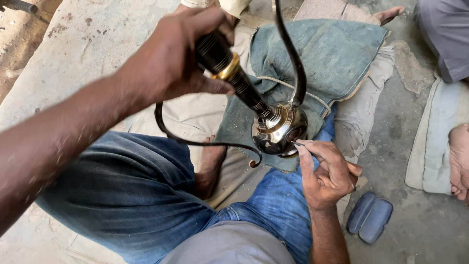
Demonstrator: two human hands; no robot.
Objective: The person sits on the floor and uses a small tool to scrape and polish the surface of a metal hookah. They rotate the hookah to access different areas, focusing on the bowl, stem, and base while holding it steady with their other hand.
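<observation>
Left hand [171, 58] gripping black-and-brass lamp stem [234, 73], right hand [327, 171] pinching small tool [299, 143] against its bulb [279, 129].

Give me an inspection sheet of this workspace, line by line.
Surface: concrete floor, with a blue-grey cloth spread over the lap.
Job's things: dark metal fixture with brass bands and curved arms; thin pointed tool at its round base.
Clutter: folded blue-grey pad on the floor.
Grippers: left hand grips the fixture's stem; right hand pinches the tool.
Cables: thin cord across the cloth.
Surroundings: another person's bare foot on a mat.
</observation>
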